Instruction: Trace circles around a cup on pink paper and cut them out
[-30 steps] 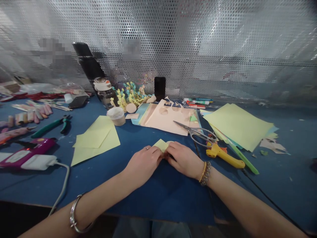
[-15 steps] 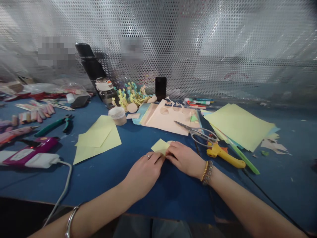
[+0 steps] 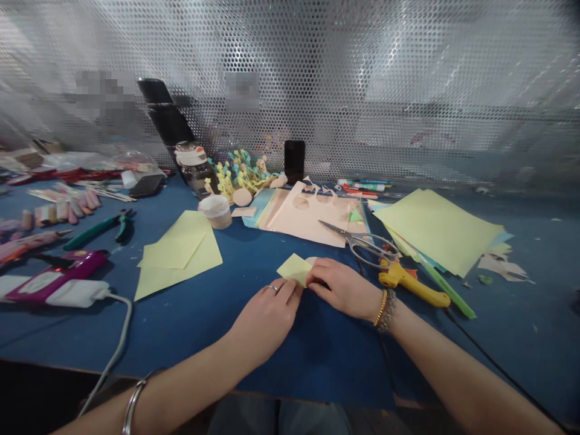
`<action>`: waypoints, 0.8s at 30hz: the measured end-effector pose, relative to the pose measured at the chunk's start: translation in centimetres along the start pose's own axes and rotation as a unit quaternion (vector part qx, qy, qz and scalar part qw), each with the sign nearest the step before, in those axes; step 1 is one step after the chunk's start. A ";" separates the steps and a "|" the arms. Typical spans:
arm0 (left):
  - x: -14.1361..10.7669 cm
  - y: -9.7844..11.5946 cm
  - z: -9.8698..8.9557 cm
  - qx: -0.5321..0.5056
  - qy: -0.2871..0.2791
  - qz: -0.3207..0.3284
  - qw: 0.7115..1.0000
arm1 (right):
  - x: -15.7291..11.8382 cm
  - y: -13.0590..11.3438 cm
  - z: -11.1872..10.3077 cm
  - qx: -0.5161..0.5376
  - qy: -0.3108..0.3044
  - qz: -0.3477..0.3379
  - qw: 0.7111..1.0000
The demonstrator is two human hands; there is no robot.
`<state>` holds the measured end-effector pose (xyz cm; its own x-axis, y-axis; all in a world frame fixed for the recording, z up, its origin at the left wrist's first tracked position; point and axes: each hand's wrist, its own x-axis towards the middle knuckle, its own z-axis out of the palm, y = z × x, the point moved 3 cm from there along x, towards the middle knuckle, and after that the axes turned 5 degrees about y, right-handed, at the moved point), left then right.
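A small piece of yellow paper lies on the blue table in front of me, its near part covered by my fingers. My left hand has its fingers together on the paper's near edge, pressing it against the table. From the other side, my right hand pinches the paper's right edge between thumb and fingers. A pale round piece shows partly behind my right hand. Silver scissors rest beyond that hand, beside a yellow glue gun.
Yellow sheets lie left and a larger stack of paper right. A paper cup, a dark bottle and a phone stand behind. Pliers and a power strip with a white cable are at left.
My right hand has shifted slightly to the right, and a bit more of the yellow paper shows between the hands. My left hand stays nearly in place.
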<state>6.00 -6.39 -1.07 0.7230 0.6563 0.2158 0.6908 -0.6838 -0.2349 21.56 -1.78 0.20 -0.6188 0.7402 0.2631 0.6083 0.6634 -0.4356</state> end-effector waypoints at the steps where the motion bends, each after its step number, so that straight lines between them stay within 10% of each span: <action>1: 0.0 0.0 0.0 0.001 0.000 0.001 1.000 | 0.0 0.0 0.0 0.000 0.001 -0.001 1.000; 24: 2.1 -1.9 -0.3 -0.065 0.027 -0.038 0.997 | 0.1 -0.6 0.8 -0.083 0.003 0.004 0.997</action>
<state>6.22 -3.81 0.11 0.6658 0.6915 0.2804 0.7358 -0.6708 -0.0929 20.78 -2.17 -0.20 -0.6112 0.7455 0.2658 0.6873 0.6665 -0.2890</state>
